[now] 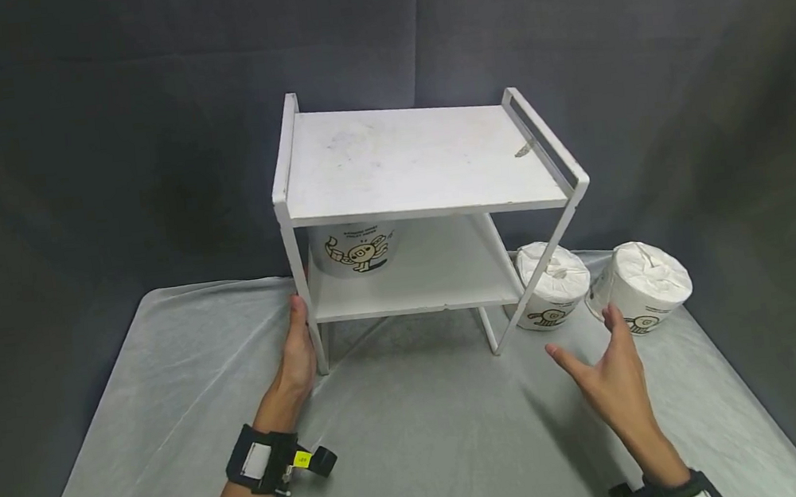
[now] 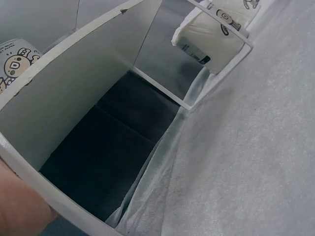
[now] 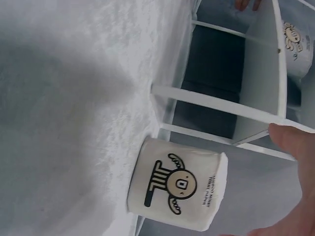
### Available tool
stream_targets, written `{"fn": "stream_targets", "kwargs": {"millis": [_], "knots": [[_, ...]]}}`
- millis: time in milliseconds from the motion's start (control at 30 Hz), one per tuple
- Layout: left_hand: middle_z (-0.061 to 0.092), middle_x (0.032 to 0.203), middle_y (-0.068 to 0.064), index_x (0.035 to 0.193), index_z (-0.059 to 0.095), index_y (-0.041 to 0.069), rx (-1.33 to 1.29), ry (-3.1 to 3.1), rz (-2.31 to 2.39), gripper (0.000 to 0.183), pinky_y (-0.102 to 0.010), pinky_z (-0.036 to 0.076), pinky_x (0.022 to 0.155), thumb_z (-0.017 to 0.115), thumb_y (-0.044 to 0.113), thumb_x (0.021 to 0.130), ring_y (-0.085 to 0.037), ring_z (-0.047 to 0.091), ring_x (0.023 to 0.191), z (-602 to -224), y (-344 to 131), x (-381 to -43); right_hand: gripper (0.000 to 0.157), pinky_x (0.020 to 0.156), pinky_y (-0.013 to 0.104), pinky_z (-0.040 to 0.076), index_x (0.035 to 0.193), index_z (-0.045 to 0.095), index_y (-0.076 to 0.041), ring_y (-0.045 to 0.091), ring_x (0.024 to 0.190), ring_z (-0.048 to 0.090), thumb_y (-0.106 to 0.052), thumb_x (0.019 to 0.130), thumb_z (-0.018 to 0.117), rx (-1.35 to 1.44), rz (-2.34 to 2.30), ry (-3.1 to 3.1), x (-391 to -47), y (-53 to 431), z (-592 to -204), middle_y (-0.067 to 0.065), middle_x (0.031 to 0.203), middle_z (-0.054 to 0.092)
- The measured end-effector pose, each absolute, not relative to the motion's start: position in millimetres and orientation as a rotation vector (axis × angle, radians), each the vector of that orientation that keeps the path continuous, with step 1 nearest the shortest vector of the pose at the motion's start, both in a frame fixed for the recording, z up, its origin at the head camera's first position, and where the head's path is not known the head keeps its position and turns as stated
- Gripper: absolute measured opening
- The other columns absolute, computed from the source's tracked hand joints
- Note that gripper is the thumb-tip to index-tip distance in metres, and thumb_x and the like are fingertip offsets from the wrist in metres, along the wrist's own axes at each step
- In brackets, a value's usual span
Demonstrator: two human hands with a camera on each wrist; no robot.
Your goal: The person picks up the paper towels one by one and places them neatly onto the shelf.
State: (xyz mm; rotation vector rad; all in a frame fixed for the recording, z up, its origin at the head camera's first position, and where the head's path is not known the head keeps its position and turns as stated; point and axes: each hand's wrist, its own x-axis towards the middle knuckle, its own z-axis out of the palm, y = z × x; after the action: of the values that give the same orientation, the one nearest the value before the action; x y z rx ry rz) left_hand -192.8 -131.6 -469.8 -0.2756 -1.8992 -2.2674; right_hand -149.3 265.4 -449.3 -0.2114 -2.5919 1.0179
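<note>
A white two-tier shelf rack point(image 1: 418, 162) stands on the table. My left hand point(image 1: 293, 358) rests against its left front post, the thumb upright; the other fingers are mostly hidden behind the post. In the left wrist view, part of that hand point(image 2: 22, 206) lies along the white frame. A wrapped toilet roll point(image 1: 355, 251) printed with a cartoon figure sits on the lower shelf, at the left. My right hand point(image 1: 615, 379) is spread, thumb apart from fingers and nothing held. Its fingertips are near a right-hand toilet roll point(image 1: 649, 284); another toilet roll point(image 1: 553, 285) stands beside the rack.
A pale cloth point(image 1: 416, 439) covers the table. Dark grey fabric point(image 1: 143, 145) hangs behind and around it. The rack's right front leg point(image 1: 503, 338) slants near the middle roll. In the right wrist view one roll point(image 3: 177, 184) stands close to the rack's side frame point(image 3: 211, 101).
</note>
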Motion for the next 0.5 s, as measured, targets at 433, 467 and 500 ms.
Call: {"fn": "stream_targets", "kwargs": {"millis": [433,467,500], "knots": [[-0.005,0.165,-0.01,0.159,-0.005,0.009,-0.299,-1.855,-2.262,0.085,-0.045,-0.011,0.117,0.019,0.064,0.098,-0.02,-0.008,0.15,-469.0,-131.3,-192.4,0.115,0.109,0.06,0.029,0.154,0.018,0.004,0.047,0.136,0.034,-0.047,0.073,0.081,-0.253,1.061,-2.569,-181.3,272.7,-463.9,0.032,0.15,0.035],[-0.004,0.165,-0.01,0.159,-0.005,0.01,-0.303,-1.853,-2.264,0.086,-0.045,-0.011,0.117,0.02,0.064,0.098,-0.02,-0.008,0.15,-468.9,-131.2,-192.4,0.116,0.109,0.06,0.029,0.154,0.018,0.004,0.046,0.137,0.033,-0.048,0.072,0.081,-0.255,1.064,-2.566,-184.4,272.6,-464.5,0.032,0.15,0.034],[-0.004,0.165,-0.009,0.159,-0.005,0.01,-0.305,-1.853,-2.266,0.086,-0.045,-0.011,0.117,0.02,0.065,0.097,-0.02,-0.008,0.149,-468.9,-131.2,-192.4,0.117,0.11,0.059,0.028,0.154,0.018,0.004,0.046,0.138,0.033,-0.048,0.071,0.082,-0.254,1.063,-2.557,-187.8,272.5,-465.4,0.032,0.151,0.034]]}}
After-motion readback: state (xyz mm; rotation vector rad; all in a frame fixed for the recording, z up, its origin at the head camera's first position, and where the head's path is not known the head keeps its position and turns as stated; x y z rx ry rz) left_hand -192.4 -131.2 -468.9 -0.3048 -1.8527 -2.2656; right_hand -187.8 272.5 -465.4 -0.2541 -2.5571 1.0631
